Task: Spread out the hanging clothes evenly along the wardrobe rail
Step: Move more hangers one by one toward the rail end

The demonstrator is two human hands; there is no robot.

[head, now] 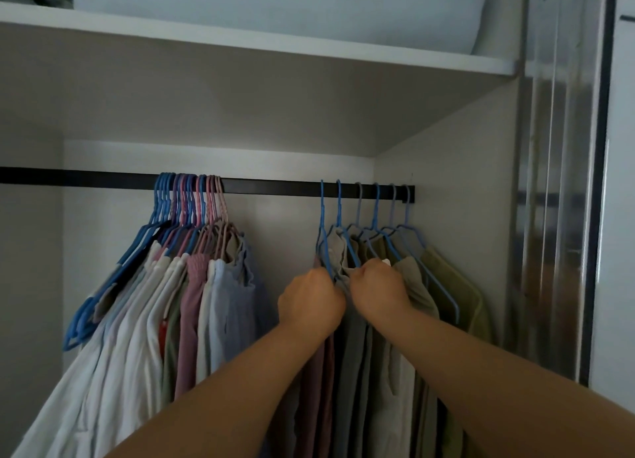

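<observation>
Here, the risks came first. The left hand [311, 299] was closed on the shoulder of the leftmost hanger [323, 231] of the right group [395, 279], and the right hand [379, 287] was closed on the clothes and hangers just beside it, the two fists nearly touching. A pull downward, not sideways, could probably lift a hook off the rail [275, 185] or drag a garment from its hanger. The hooks near the hands were close together, so one could catch its neighbour and move two pieces at once.

The rail was dark and lay horizontally, its long axis running from left to right, ending at the right wall [446, 169] of the wardrobe. The clothes hung below it, their length going down. A tight bunch [192, 285] hung left of the middle, well apart from the right group, with bare rail between.
</observation>
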